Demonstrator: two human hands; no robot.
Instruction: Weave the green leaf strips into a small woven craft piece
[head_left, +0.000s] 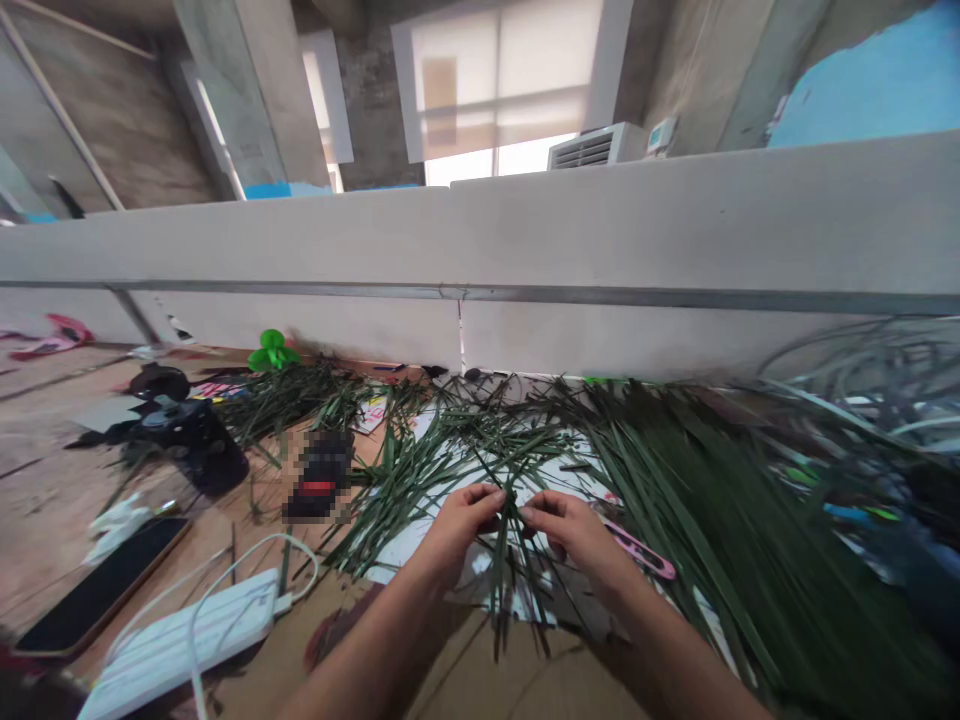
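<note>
Between my two hands is a small bundle of green leaf strips (510,545), bunched at the top with long loose ends hanging down. My left hand (470,520) pinches the bundle from the left with thumb and forefinger. From the right, my right hand (564,522) pinches strips at the same knot, its fingers curled. Just beyond my right hand lies a pink utility knife (637,548). Loose cut leaf strips (420,480) are scattered over white paper (386,550) in front of and left of my hands.
A large pile of long green leaves (720,540) spreads on the right. At left are a dark bottle (199,450), a phone (105,585), a white power strip (195,630) with a cable, and a green three-lobed object (272,352). A white partition (525,240) rises behind.
</note>
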